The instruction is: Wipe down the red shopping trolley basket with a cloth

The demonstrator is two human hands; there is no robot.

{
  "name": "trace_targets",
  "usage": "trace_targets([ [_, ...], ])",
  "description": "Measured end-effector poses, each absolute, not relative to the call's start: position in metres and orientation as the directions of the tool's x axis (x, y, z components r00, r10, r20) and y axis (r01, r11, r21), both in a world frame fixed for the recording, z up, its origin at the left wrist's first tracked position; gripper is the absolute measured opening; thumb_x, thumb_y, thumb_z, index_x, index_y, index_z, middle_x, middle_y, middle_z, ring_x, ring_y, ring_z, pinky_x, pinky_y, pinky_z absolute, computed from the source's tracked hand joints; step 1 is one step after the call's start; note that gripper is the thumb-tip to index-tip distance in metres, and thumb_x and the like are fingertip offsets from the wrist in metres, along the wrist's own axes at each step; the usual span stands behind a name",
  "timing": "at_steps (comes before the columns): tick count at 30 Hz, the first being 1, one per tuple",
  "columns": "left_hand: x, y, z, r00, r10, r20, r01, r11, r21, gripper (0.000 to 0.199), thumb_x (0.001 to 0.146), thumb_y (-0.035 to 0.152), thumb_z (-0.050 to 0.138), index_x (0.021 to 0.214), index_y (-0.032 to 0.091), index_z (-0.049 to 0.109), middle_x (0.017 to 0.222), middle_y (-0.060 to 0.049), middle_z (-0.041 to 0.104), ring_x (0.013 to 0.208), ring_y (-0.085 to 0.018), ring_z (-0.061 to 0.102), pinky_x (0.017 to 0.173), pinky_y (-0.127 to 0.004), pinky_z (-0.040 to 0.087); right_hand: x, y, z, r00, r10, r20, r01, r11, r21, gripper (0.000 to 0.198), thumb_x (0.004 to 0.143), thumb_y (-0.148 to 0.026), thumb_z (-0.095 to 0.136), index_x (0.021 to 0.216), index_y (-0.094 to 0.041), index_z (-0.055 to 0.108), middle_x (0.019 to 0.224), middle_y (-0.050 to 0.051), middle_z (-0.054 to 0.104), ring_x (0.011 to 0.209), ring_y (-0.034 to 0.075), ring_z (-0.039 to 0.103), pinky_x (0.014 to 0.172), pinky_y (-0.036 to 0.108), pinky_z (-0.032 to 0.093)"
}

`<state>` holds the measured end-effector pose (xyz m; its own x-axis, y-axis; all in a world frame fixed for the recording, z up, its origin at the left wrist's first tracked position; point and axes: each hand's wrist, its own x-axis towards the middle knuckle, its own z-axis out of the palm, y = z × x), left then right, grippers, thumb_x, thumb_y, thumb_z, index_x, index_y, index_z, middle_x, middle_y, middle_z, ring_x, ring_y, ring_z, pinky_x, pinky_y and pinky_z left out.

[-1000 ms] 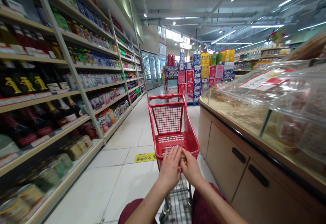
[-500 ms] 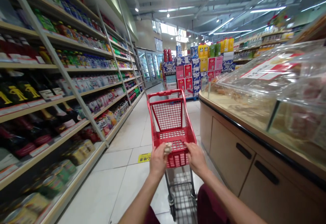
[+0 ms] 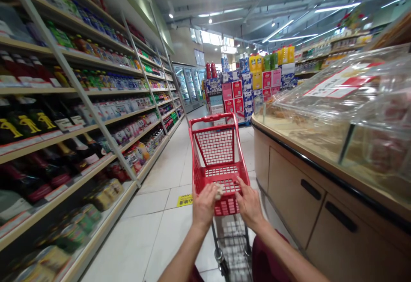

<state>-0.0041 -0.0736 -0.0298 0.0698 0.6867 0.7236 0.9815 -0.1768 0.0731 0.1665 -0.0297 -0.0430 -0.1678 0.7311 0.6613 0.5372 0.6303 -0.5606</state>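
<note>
A red plastic shopping cart (image 3: 214,138) stands before me, its basket bare in the part I can see. At the near left corner of the basket is my left hand (image 3: 205,207), closed, with a small whitish crumpled thing (image 3: 219,191) at its fingertips. What that thing is, I cannot make out. My right hand (image 3: 249,205) lies over the near right corner, index finger stretched forward and thumb apart from it. Whether it touches the rim is unclear.
Shelves of bottles and cans (image 3: 112,81) line the left side. A counter (image 3: 289,179) with clear plastic covers (image 3: 340,81) runs close along the right. Stacked drink cartons (image 3: 237,91) stand ahead. A yellow floor sticker (image 3: 184,200) lies left of the cart.
The cart and both hands have shifted slightly right in view. My right hand's fingers have loosened and spread from their earlier curl at the rim. The whitish thing has moved with my left hand.
</note>
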Motion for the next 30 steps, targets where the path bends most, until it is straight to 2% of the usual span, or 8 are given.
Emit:
trace_targets([
  [3,0.036,-0.062,-0.036,0.17,0.648,0.742,0.958,-0.284,0.029,0.026,0.083,0.021,0.041,0.103,0.029,0.056,0.111,0.001,0.061,0.103,-0.015,0.055,0.106,-0.046,0.006,0.172,-0.032,-0.043,-0.2,0.714,0.671,0.527,0.656,-0.541,0.042,0.087,-0.03,0.03,0.127,-0.018,0.035,0.113,0.008,0.057,0.1,0.019,0.054,0.081,0.035,0.039],
  [6,0.026,-0.067,-0.036,0.24,0.62,0.747,0.945,-0.327,-0.033,0.027,0.083,0.02,0.041,0.103,0.03,0.056,0.109,0.002,0.062,0.101,-0.013,0.055,0.107,-0.044,0.003,0.178,-0.034,-0.04,-0.17,0.716,0.677,0.514,0.651,-0.559,0.04,0.087,-0.029,0.027,0.123,-0.017,0.04,0.116,0.009,0.055,0.103,0.019,0.052,0.082,0.035,0.04],
  [8,-0.001,-0.077,-0.032,0.24,0.621,0.746,0.952,-0.301,-0.056,0.028,0.083,0.019,0.039,0.103,0.029,0.056,0.108,0.001,0.062,0.099,-0.013,0.056,0.106,-0.044,0.003,0.177,-0.036,-0.039,-0.118,0.734,0.669,0.495,0.627,-0.601,0.04,0.088,-0.029,0.026,0.122,-0.017,0.041,0.114,0.009,0.056,0.103,0.018,0.052,0.083,0.035,0.04],
  [11,-0.023,-0.089,-0.028,0.145,0.627,0.765,0.981,-0.192,-0.029,0.027,0.084,0.02,0.038,0.102,0.026,0.057,0.107,-0.001,0.063,0.097,-0.016,0.057,0.105,-0.047,0.005,0.167,-0.042,-0.04,-0.109,0.744,0.66,0.461,0.626,-0.629,0.039,0.088,-0.029,0.026,0.123,-0.018,0.04,0.115,0.008,0.055,0.104,0.018,0.051,0.084,0.035,0.041],
  [13,-0.01,-0.09,-0.029,0.127,0.624,0.771,0.983,-0.183,-0.014,0.027,0.084,0.02,0.038,0.102,0.027,0.057,0.106,-0.001,0.063,0.098,-0.016,0.057,0.105,-0.047,0.005,0.158,-0.047,-0.043,-0.136,0.729,0.671,0.451,0.649,-0.613,0.04,0.088,-0.029,0.027,0.124,-0.019,0.039,0.118,0.008,0.053,0.107,0.018,0.049,0.085,0.035,0.04],
  [19,0.017,-0.082,-0.031,0.25,0.593,0.765,0.939,-0.341,-0.042,0.027,0.084,0.021,0.039,0.101,0.03,0.057,0.103,0.001,0.065,0.098,-0.013,0.056,0.106,-0.042,0.004,0.152,-0.053,-0.051,-0.209,0.677,0.706,0.495,0.695,-0.521,0.04,0.087,-0.028,0.031,0.126,-0.02,0.037,0.121,0.008,0.051,0.112,0.019,0.045,0.087,0.037,0.039],
  [25,-0.044,-0.101,-0.024,0.11,0.635,0.764,0.985,-0.173,0.002,0.027,0.083,0.018,0.038,0.098,0.028,0.058,0.103,-0.003,0.065,0.095,-0.015,0.058,0.105,-0.048,0.004,0.153,-0.055,-0.051,-0.173,0.69,0.703,0.483,0.682,-0.55,0.04,0.087,-0.027,0.031,0.126,-0.02,0.038,0.12,0.008,0.051,0.11,0.019,0.047,0.086,0.036,0.041],
  [30,0.003,-0.092,-0.032,0.287,0.595,0.751,0.944,-0.309,-0.116,0.024,0.083,0.024,0.041,0.1,0.03,0.057,0.107,0.0,0.063,0.104,-0.014,0.053,0.106,-0.044,0.0,0.153,-0.053,-0.051,-0.142,0.705,0.695,0.486,0.661,-0.571,0.038,0.087,-0.028,0.032,0.122,-0.019,0.042,0.117,0.008,0.053,0.107,0.019,0.049,0.085,0.035,0.042],
])
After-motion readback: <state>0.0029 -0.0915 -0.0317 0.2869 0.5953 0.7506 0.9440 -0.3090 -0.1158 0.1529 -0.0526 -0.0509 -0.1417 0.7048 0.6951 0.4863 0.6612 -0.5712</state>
